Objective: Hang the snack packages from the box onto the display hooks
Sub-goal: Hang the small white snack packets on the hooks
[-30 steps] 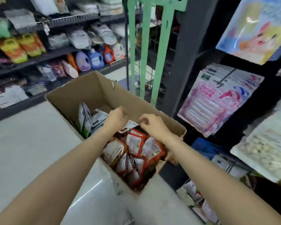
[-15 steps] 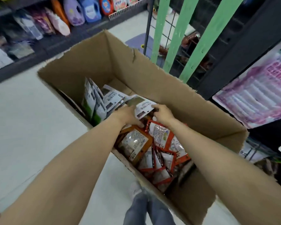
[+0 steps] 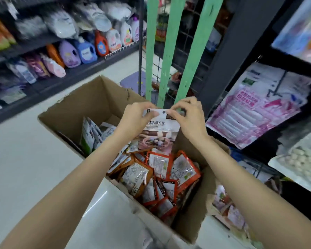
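The person is holding a flat white and brown snack bag [image 3: 159,133] up over the open brown cardboard box [image 3: 90,101]. The left hand [image 3: 136,119] and the right hand [image 3: 188,117] are each pinching a top corner of it. The bag looks light, thin and floppy, and maybe a bit slippery. Holding the stiff top strip beside the small hang hole looks best.

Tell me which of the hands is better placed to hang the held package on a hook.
Probably the right hand. Both hands pinch the snack package by its top, but the display hooks are on the right, far from the left hand.
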A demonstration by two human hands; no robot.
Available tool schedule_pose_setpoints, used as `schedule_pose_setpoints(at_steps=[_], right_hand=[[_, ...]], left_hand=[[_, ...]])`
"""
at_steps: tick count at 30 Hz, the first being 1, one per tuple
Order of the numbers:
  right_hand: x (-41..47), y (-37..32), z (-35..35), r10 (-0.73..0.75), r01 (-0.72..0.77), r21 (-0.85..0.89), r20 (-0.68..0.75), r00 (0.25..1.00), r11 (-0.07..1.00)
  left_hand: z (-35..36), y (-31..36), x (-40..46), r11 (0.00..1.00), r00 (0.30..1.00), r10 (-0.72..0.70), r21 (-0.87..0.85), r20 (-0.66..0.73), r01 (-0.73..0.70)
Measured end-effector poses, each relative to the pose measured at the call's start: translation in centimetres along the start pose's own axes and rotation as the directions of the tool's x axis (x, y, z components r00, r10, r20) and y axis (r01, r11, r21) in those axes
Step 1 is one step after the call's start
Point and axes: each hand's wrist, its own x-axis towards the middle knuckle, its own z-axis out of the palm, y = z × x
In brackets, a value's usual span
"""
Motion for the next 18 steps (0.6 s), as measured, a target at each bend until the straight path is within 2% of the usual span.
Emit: schedule_pose_setpoints(at_steps=[4,7,13,18], right_hand=[[-1.3,-0.9,-8.3,0.011,-0.005,0.240,-0.024,1.000,0.971],[-3.2,-0.5,-14.8,0.011,0.020,0.314,-0.099,0.995,0.949],[-8.7,2.2,-28.7,-0.027,0.103,0.244,-0.295,0.955,0.964],[-15.4,6.2,-40.1,0.033,0.089,0.249,-0.447,0.894,0.965]], left_hand=[[0.4,7.7,-0.2,0.987,0.990,0.129,-0.092,-0.050,-0.133],[1.8,13.8,-0.2,0.959,0.969,0.233,-0.148,-0.086,-0.243],[6.5,27.2,-1.0,0.871,0.897,0.432,-0.213,-0.091,-0.442],[13.2,39.2,-3.4,0.805,0.847,0.526,-0.273,-0.079,-0.526]])
